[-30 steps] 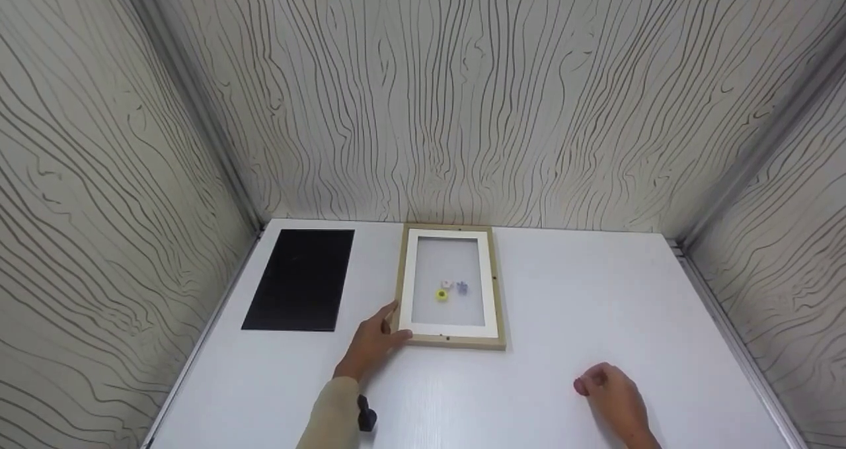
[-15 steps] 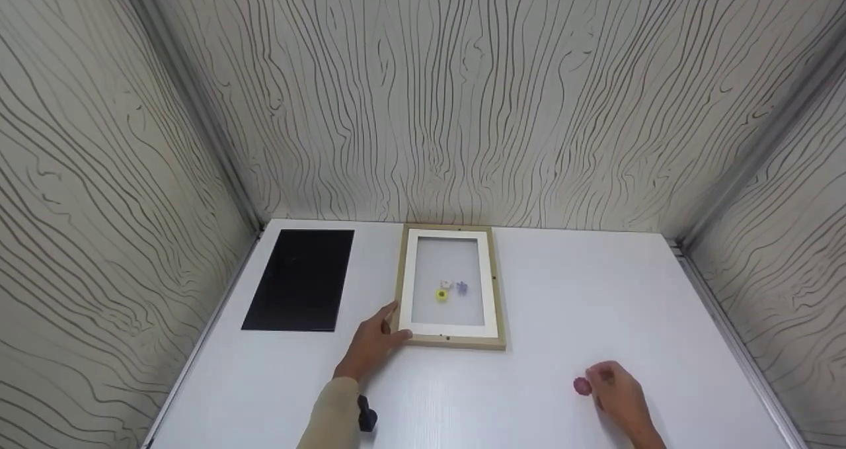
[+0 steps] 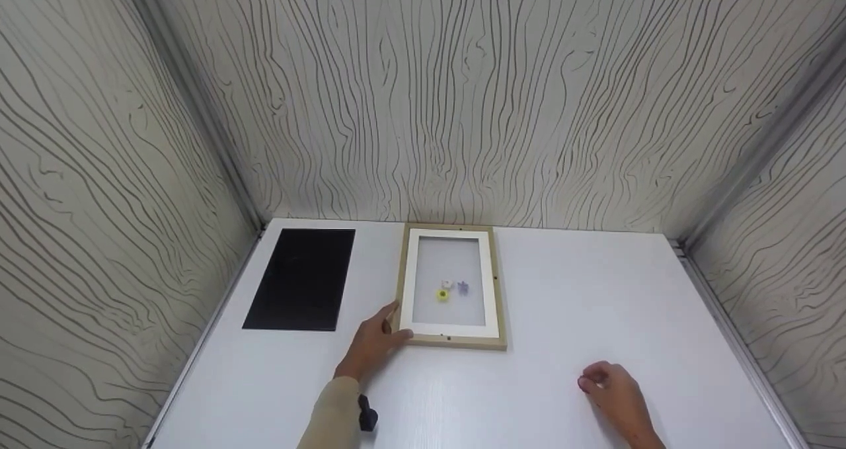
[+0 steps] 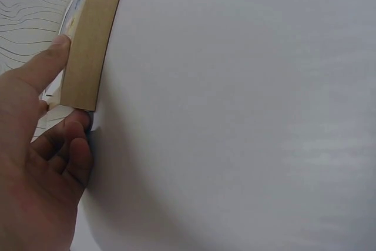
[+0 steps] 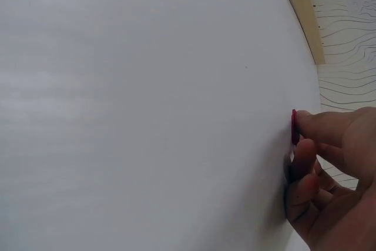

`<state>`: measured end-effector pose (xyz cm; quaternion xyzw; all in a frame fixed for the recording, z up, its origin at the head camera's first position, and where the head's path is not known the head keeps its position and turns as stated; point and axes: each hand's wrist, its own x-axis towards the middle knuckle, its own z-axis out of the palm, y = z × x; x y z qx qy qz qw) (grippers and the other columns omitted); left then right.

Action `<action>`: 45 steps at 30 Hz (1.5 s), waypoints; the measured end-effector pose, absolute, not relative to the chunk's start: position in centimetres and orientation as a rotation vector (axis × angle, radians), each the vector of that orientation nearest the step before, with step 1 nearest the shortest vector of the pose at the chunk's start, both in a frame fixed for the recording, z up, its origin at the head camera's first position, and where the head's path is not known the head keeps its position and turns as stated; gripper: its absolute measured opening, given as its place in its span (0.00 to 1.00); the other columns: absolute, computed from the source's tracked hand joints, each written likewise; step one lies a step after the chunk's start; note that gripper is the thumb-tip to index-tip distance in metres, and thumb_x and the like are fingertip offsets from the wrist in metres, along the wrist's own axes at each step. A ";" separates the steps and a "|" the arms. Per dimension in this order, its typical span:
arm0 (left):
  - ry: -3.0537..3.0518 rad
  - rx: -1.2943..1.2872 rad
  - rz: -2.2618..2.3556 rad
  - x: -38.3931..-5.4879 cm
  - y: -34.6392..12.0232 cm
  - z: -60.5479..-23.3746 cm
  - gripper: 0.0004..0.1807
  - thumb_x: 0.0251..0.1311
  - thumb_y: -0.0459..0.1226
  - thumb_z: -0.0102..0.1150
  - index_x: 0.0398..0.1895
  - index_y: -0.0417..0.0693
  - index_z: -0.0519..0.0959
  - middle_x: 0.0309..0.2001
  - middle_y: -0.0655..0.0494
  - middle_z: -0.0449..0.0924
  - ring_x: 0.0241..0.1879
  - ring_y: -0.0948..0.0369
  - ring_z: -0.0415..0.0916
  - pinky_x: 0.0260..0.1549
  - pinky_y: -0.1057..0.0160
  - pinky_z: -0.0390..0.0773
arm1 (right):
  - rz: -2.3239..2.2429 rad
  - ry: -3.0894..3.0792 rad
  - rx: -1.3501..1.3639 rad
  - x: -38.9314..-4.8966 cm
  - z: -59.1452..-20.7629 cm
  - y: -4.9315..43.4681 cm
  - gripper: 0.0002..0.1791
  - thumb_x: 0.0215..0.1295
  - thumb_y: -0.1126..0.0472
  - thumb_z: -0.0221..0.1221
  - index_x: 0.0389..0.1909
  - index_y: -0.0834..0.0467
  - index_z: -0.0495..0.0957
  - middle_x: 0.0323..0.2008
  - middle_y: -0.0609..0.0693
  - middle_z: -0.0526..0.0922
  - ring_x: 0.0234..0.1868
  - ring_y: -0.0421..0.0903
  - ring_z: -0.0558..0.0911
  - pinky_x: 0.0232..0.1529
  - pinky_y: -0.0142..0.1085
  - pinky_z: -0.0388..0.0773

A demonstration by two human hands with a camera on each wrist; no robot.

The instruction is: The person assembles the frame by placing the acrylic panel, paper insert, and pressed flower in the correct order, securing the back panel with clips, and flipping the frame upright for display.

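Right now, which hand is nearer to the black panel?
Left. The left hand, gripping the wooden frame, is off the near right corner of the black panel; the right hand, pinching a red piece, is farther right.

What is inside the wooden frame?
Within the wooden frame, a white mat surrounds a yellow flower, a white piece and a purple flower. Whatever lies under the mat is covered, and the left hand hides part of the frame's lower-left corner.

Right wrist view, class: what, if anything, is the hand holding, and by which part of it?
The right hand pinches a thin red piece; the thumb rests against one flat side; any other contact is unclear.
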<state>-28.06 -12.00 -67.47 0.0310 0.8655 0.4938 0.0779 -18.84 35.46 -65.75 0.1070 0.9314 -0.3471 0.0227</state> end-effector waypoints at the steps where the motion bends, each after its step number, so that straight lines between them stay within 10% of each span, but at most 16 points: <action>1: 2.594 0.093 1.475 -28.0 -12.0 -67.4 0.45 0.66 0.54 0.72 0.83 0.58 0.64 0.37 0.55 0.75 0.39 0.59 0.72 0.43 0.58 0.73 | -1.074 2.883 0.334 -18.9 -65.8 35.5 0.07 0.69 0.64 0.69 0.44 0.62 0.84 0.42 0.53 0.86 0.47 0.51 0.84 0.47 0.45 0.79; 26: 2.605 0.106 1.453 -27.9 -12.0 -67.2 0.46 0.66 0.55 0.72 0.83 0.56 0.64 0.39 0.55 0.77 0.42 0.59 0.73 0.49 0.56 0.75 | -1.172 2.756 0.445 -18.9 -65.5 35.4 0.08 0.71 0.67 0.66 0.46 0.63 0.79 0.39 0.52 0.85 0.32 0.44 0.80 0.29 0.33 0.78; 45: 2.630 0.173 1.440 -28.4 -12.3 -67.6 0.44 0.67 0.51 0.72 0.83 0.53 0.65 0.31 0.58 0.71 0.32 0.62 0.67 0.32 0.65 0.70 | -1.383 2.619 0.486 -19.1 -65.5 36.4 0.10 0.77 0.60 0.62 0.51 0.62 0.81 0.41 0.52 0.87 0.37 0.43 0.85 0.34 0.33 0.81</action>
